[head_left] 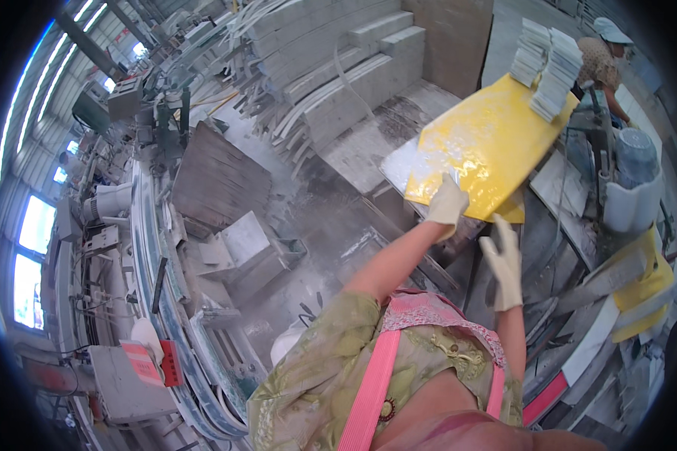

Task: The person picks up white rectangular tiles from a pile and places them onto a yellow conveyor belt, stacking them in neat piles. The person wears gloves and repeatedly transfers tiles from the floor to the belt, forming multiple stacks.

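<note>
A wet, shiny yellow sheet point(489, 146) lies tilted on a work stand ahead of me, right of centre. My left hand point(448, 204), in a pale cream glove, rests on its near left part. Those fingers are bent together, and what they grip, if anything, is hidden. My right hand point(505, 264), gloved the same way, is just below the sheet's near corner. Its fingers stretch toward that edge, the thumb stands apart, and I see nothing held in it. Stacks of pale strips point(553, 71) stand on the sheet's far end.
Large pale stone blocks point(353, 83) are piled ahead. A brown board point(222, 173) leans at left, near a long curved rail point(147, 263). At far right a co-worker point(602, 68) bends beside a blue-grey bucket point(636, 154). Slabs and yellow sheeting point(647, 282) lie at right.
</note>
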Action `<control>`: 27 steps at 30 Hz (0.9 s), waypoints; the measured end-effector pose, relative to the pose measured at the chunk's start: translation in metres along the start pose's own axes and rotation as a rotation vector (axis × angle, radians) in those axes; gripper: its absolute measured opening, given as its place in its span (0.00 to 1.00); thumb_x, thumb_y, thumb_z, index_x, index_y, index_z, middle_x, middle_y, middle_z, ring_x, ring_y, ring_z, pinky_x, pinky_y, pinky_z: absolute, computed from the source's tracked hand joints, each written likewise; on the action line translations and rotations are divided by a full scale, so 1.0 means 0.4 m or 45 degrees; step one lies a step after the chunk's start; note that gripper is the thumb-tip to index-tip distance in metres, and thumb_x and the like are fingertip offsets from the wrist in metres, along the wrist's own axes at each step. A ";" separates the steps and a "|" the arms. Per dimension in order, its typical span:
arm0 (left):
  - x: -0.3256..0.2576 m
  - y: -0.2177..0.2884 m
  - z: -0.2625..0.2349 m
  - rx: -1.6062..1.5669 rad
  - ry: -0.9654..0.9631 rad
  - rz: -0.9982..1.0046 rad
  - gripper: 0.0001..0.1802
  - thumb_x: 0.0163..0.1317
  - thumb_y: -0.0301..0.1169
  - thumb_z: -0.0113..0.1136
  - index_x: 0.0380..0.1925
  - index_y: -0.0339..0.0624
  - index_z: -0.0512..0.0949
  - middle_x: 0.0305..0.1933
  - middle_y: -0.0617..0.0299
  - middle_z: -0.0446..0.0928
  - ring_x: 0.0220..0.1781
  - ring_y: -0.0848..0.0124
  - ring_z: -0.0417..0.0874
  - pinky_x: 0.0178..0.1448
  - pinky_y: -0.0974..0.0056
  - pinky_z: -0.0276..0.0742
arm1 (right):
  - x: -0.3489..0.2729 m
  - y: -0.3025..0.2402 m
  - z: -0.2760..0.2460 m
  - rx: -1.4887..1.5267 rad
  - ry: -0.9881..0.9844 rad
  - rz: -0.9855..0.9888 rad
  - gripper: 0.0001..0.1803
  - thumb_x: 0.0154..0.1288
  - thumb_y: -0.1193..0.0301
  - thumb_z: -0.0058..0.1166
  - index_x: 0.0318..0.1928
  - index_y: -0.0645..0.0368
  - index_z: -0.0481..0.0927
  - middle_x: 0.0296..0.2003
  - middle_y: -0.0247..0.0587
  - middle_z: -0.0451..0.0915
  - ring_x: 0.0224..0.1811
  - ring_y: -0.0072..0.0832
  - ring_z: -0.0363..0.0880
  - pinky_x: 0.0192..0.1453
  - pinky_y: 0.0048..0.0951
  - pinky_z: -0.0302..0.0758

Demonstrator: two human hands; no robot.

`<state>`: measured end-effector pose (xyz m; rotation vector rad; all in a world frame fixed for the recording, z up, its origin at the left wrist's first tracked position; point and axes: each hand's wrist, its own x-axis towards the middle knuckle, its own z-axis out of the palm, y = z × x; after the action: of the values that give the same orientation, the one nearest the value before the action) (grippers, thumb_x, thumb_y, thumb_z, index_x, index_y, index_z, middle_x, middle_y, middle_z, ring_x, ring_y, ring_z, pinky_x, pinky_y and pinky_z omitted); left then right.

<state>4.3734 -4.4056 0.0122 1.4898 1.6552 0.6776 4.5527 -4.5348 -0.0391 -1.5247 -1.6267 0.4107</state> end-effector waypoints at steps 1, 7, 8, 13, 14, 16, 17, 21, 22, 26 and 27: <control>0.011 0.004 0.011 0.026 0.023 0.008 0.27 0.65 0.31 0.53 0.61 0.29 0.66 0.54 0.27 0.80 0.59 0.34 0.81 0.64 0.42 0.76 | -0.042 0.041 -0.090 -0.092 0.092 0.044 0.28 0.67 0.69 0.61 0.67 0.59 0.76 0.63 0.51 0.77 0.65 0.45 0.73 0.71 0.42 0.68; 0.062 0.005 0.029 0.219 0.017 0.049 0.25 0.65 0.31 0.53 0.59 0.28 0.70 0.55 0.27 0.80 0.60 0.37 0.82 0.65 0.43 0.75 | -0.405 0.305 -0.571 -0.953 0.659 0.588 0.28 0.77 0.56 0.52 0.69 0.61 0.74 0.67 0.57 0.75 0.71 0.51 0.71 0.75 0.45 0.64; 0.063 0.006 0.022 0.213 -0.003 0.073 0.24 0.64 0.32 0.54 0.58 0.29 0.71 0.55 0.28 0.80 0.60 0.38 0.82 0.65 0.44 0.76 | -0.473 0.341 -0.616 -1.156 0.539 0.804 0.34 0.79 0.49 0.46 0.74 0.59 0.69 0.74 0.54 0.67 0.77 0.48 0.62 0.80 0.44 0.56; 0.052 0.028 -0.032 0.414 -0.209 0.145 0.26 0.62 0.34 0.55 0.59 0.33 0.76 0.59 0.35 0.81 0.64 0.43 0.81 0.65 0.49 0.77 | -0.669 0.479 -0.662 -1.606 0.187 1.022 0.38 0.81 0.44 0.35 0.80 0.52 0.58 0.79 0.51 0.58 0.82 0.46 0.53 0.83 0.45 0.50; 0.049 0.029 -0.037 0.419 -0.245 0.155 0.27 0.62 0.34 0.55 0.60 0.34 0.76 0.59 0.35 0.81 0.64 0.43 0.81 0.65 0.49 0.77 | -0.681 0.492 -0.658 -1.644 0.183 1.027 0.38 0.81 0.44 0.35 0.81 0.52 0.57 0.79 0.51 0.58 0.82 0.46 0.53 0.83 0.45 0.49; 0.050 0.017 -0.039 0.244 -0.234 0.089 0.27 0.61 0.35 0.56 0.59 0.34 0.76 0.59 0.36 0.80 0.63 0.43 0.82 0.65 0.49 0.77 | -0.681 0.499 -0.652 -1.662 0.128 1.046 0.38 0.81 0.44 0.34 0.81 0.51 0.56 0.80 0.51 0.57 0.83 0.46 0.52 0.83 0.45 0.49; 0.055 0.005 -0.035 0.152 -0.232 0.067 0.27 0.61 0.36 0.56 0.59 0.34 0.77 0.60 0.36 0.80 0.63 0.43 0.82 0.66 0.49 0.77 | -0.678 0.492 -0.647 -1.666 0.119 1.106 0.39 0.81 0.44 0.35 0.82 0.52 0.55 0.80 0.50 0.57 0.83 0.45 0.52 0.83 0.45 0.50; 0.095 -0.082 -0.005 0.346 0.061 0.187 0.31 0.62 0.45 0.57 0.61 0.38 0.77 0.57 0.39 0.82 0.58 0.46 0.84 0.62 0.49 0.78 | -0.669 0.420 -0.624 -1.525 0.210 0.931 0.39 0.79 0.45 0.41 0.77 0.58 0.63 0.77 0.53 0.62 0.81 0.46 0.57 0.83 0.46 0.52; 0.104 -0.103 0.009 0.457 0.152 0.238 0.30 0.64 0.47 0.55 0.61 0.39 0.78 0.57 0.40 0.82 0.58 0.46 0.84 0.62 0.48 0.78 | -0.675 0.392 -0.618 -1.406 0.312 0.819 0.38 0.78 0.46 0.44 0.75 0.61 0.67 0.76 0.55 0.64 0.80 0.46 0.58 0.83 0.47 0.52; 0.158 -0.123 0.018 1.135 -0.034 0.583 0.21 0.71 0.44 0.50 0.50 0.38 0.80 0.41 0.45 0.87 0.42 0.46 0.86 0.49 0.42 0.78 | -0.697 0.312 -0.561 -1.185 0.474 0.931 0.39 0.76 0.46 0.47 0.74 0.62 0.68 0.75 0.56 0.65 0.81 0.48 0.56 0.85 0.46 0.48; 0.161 -0.109 0.024 1.264 -0.037 0.740 0.23 0.70 0.47 0.53 0.51 0.38 0.79 0.41 0.46 0.87 0.41 0.48 0.87 0.44 0.44 0.79 | -0.715 0.292 -0.543 -1.230 0.549 0.859 0.39 0.77 0.47 0.46 0.76 0.61 0.64 0.76 0.56 0.63 0.81 0.49 0.55 0.85 0.45 0.47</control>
<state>4.3574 -4.3507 -0.0417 2.7230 1.5997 0.0582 4.7629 -4.8432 -0.0970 -2.6563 -0.9282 -0.4324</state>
